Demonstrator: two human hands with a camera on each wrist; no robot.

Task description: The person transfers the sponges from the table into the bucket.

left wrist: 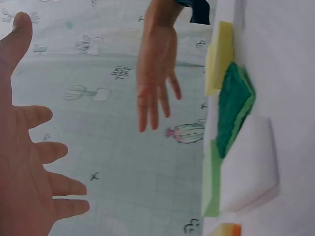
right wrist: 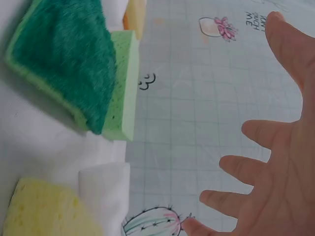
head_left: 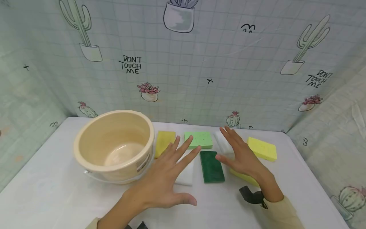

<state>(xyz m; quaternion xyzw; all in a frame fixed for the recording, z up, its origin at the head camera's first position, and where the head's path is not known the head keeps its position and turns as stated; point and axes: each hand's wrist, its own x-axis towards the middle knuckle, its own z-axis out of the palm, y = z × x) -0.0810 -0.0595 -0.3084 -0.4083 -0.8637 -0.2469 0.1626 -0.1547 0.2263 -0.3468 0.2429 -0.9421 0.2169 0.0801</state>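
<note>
My left hand [head_left: 163,181] hangs in the air beside the bucket, fingers spread and straight, holding nothing. My right hand [head_left: 244,156] is likewise raised with spread fingers, above the sponges on the right. Between them lies a sponge [head_left: 212,167] with a dark green scouring face and a light green body. Behind it sits a light green sponge [head_left: 198,140]. A white block [head_left: 186,171] is partly hidden by the left fingers, another white block [head_left: 223,143] by the right hand. Under the right hand a yellow sponge [head_left: 243,177] shows only in part.
A beige bucket [head_left: 114,127] with a thin handle stands at the left. Next to it is a darker yellow sponge [head_left: 165,140]. A bright yellow sponge [head_left: 262,149] lies at the back right. Printed cloth [head_left: 183,63] hangs behind the white table [head_left: 43,178] and on both sides.
</note>
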